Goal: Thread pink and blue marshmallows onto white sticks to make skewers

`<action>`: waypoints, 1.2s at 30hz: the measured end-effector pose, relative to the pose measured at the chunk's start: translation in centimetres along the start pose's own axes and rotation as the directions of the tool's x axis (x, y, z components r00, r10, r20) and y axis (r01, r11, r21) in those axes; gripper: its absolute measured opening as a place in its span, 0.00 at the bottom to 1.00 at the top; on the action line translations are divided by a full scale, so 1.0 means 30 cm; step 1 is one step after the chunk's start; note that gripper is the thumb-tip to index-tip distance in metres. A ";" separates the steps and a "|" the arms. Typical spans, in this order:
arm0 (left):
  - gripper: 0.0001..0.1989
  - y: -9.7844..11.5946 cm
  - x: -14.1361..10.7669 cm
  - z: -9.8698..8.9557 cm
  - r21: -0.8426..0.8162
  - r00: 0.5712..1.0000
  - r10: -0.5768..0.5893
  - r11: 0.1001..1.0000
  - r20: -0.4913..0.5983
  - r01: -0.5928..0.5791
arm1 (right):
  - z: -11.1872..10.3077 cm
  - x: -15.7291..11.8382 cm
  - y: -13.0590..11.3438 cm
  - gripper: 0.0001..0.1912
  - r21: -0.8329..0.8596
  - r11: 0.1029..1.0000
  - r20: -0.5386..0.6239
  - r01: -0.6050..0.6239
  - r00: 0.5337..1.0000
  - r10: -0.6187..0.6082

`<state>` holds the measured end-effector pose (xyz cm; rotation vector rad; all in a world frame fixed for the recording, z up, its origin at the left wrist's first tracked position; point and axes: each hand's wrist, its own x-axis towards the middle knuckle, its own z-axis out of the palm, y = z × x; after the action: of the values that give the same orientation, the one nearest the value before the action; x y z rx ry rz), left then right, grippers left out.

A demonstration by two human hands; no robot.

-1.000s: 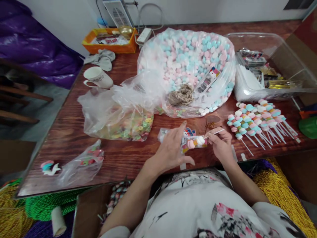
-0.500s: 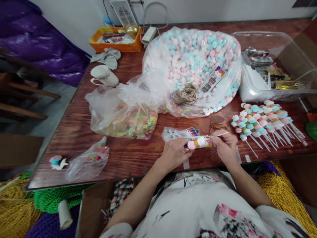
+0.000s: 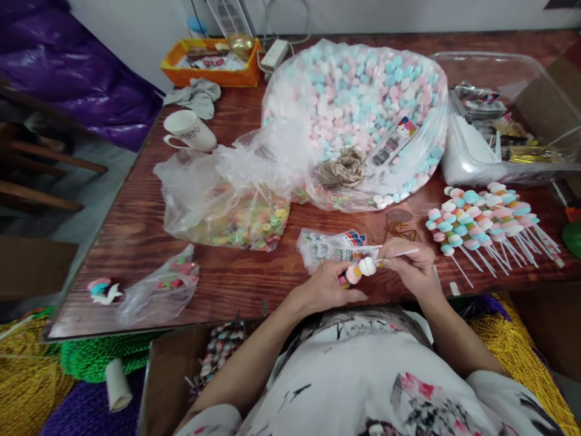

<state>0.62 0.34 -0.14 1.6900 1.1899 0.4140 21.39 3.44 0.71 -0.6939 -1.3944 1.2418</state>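
In the head view, the candy skewer [image 3: 362,270] hangs tilted over the near part of the worktop [image 3: 240,281], its rounded pieces running from plump white through yellow-orange to soft pink, with darker colours beside the left hand [image 3: 334,283]. That hand's grip curls around the pink end, while the right hand [image 3: 411,266] pinches the slim white stick [image 3: 405,253].

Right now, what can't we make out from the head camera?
All in the head view:
Left end of the skewer: hidden by the left hand.
Inner stretch of the white stick: covered by the right hand.
Print on the packets: too small, blurred.
Green object: cut off by the right edge.
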 end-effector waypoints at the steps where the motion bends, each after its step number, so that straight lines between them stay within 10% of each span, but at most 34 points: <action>1: 0.15 0.000 0.005 0.006 -0.044 1.000 0.000 0.999 0.029 0.002 | 0.002 0.008 -0.012 0.03 -0.006 1.000 0.032 0.006 0.999 -0.006; 5: 0.11 -0.002 0.041 0.020 -0.029 0.998 0.035 0.999 -0.042 -0.036 | 0.020 0.016 -0.032 0.02 -0.100 0.995 0.023 -0.030 0.999 0.032; 10: 0.06 0.012 0.078 -0.005 0.418 0.945 0.190 0.906 -0.266 -0.065 | 0.032 0.000 0.028 0.06 -0.030 0.976 -0.244 -0.214 0.949 0.200; 17: 0.48 0.022 0.011 -0.064 0.754 0.956 0.113 0.642 -0.271 0.138 | 0.015 -0.013 0.123 0.09 0.321 0.914 -0.453 -0.247 0.808 0.378; 25: 0.07 -0.039 -0.015 -0.075 0.760 0.971 0.062 0.635 -0.230 0.139 | 0.033 -0.022 0.105 0.05 0.369 0.902 -0.389 -0.225 0.844 0.370; 36: 0.03 -0.038 -0.004 -0.010 0.648 0.991 0.113 0.761 -0.074 -0.039 | -0.010 -0.028 0.054 0.03 0.136 0.976 -0.285 -0.172 0.937 0.204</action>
<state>-0.23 0.42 -0.94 2.3417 1.4526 0.1383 21.50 3.21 -1.12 -0.9141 -1.0227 1.2907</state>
